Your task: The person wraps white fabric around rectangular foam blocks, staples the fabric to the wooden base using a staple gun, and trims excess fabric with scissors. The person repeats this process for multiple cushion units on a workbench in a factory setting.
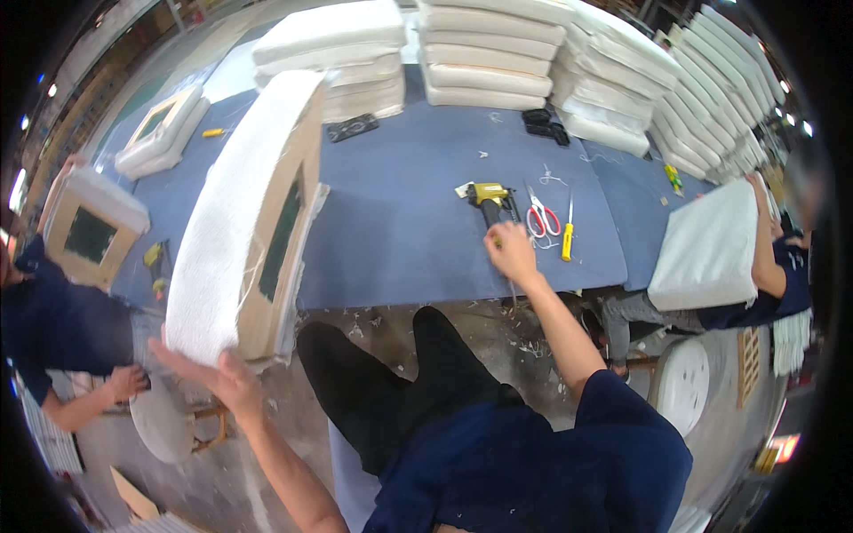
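A white upholstered cushion (213, 240) with a wooden frame stands on its long edge at the left of the blue-covered table. Against its near end rests my left hand (218, 377), palm turned up and fingers stretched apart, touching the lower corner. Right of the table's middle lies a yellow-green staple gun (489, 194). My right hand (513, 253) is closed round the lower end of its dark handle; my palm hides part of the grip. Just right of the gun are red-handled scissors (542, 218) and a yellow-handled screwdriver (567, 242).
White cushions are stacked along the back, one stack (489, 53) straight ahead. A black case (353, 128) and a black object (545, 126) lie before them. People work on either side, one holding a white cushion (706, 249) at right. Another staple gun (157, 265) lies at left.
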Tool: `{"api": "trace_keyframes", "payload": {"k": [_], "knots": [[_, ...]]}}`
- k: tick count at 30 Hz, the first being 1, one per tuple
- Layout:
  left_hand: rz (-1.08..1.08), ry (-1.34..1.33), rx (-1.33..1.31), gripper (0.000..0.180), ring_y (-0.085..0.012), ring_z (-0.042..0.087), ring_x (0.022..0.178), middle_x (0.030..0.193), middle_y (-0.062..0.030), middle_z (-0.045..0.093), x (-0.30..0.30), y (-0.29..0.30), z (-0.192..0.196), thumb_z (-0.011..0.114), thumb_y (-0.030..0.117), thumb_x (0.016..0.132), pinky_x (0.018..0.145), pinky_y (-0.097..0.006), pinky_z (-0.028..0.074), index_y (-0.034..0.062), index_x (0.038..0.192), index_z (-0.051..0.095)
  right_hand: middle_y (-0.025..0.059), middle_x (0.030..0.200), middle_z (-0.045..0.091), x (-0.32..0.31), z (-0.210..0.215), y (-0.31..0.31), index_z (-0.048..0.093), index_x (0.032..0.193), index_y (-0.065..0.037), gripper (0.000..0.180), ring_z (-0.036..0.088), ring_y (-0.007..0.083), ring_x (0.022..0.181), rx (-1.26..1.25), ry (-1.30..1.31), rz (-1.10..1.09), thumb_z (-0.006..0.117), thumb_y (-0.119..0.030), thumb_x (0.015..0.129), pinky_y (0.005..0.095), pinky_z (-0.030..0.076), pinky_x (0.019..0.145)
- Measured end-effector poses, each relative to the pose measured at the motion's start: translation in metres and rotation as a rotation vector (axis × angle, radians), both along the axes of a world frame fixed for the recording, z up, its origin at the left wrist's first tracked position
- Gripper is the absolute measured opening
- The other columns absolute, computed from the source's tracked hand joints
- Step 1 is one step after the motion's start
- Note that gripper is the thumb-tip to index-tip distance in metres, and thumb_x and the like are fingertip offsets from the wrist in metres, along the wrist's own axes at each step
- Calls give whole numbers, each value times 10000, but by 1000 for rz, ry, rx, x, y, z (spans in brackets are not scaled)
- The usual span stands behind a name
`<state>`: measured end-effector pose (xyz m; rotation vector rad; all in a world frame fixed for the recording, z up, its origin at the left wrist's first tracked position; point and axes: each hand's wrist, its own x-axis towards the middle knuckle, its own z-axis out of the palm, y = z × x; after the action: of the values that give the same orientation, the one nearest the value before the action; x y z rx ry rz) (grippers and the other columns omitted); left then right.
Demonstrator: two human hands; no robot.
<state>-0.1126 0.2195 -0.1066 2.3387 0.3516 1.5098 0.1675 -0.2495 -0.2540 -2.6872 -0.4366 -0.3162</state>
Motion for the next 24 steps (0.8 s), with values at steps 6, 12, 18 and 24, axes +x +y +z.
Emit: {"api": "trace_keyframes", "payload": {"k": [6, 12, 18, 24], "knots": [[-85, -116, 104, 1098, -393, 381, 1501, 1662, -213, 319, 5, -15, -2, 741, 606, 953, 1232, -550, 300, 44, 1706, 173, 156, 1604, 513, 116, 5, 68, 504, 1559, -158, 660, 477, 385, 1477, -364, -118, 340, 716, -267, 944, 617, 427, 1138], [-221, -248, 3, 1220, -321, 582, 1128, 1321, -166, 630, 30, -38, 18, 889, 619, 781, 1000, -486, 418, -1, 1658, 309, 265, 1706, 346, 163, -5, 26, 352, 1696, -252, 848, 476, 459, 1504, -780, 371, -63, 678, -376, 923, 658, 354, 1208], [-179, -255, -8, 1239, -318, 595, 1110, 1332, -139, 640, 29, -44, 33, 923, 548, 745, 983, -463, 407, 4, 1669, 302, 164, 1560, 501, 164, -30, 13, 558, 1493, -191, 587, 562, 417, 1367, -833, -48, 148, 707, -203, 926, 634, 502, 1054], [-185, -188, -95, 1273, -329, 592, 1230, 1362, -176, 639, 23, -49, 33, 921, 545, 753, 1079, -488, 409, -5, 1693, 262, 119, 1295, 642, 163, -27, 21, 674, 1284, -170, 366, 624, 380, 1239, -619, -16, 225, 743, -270, 939, 601, 547, 970]]}}
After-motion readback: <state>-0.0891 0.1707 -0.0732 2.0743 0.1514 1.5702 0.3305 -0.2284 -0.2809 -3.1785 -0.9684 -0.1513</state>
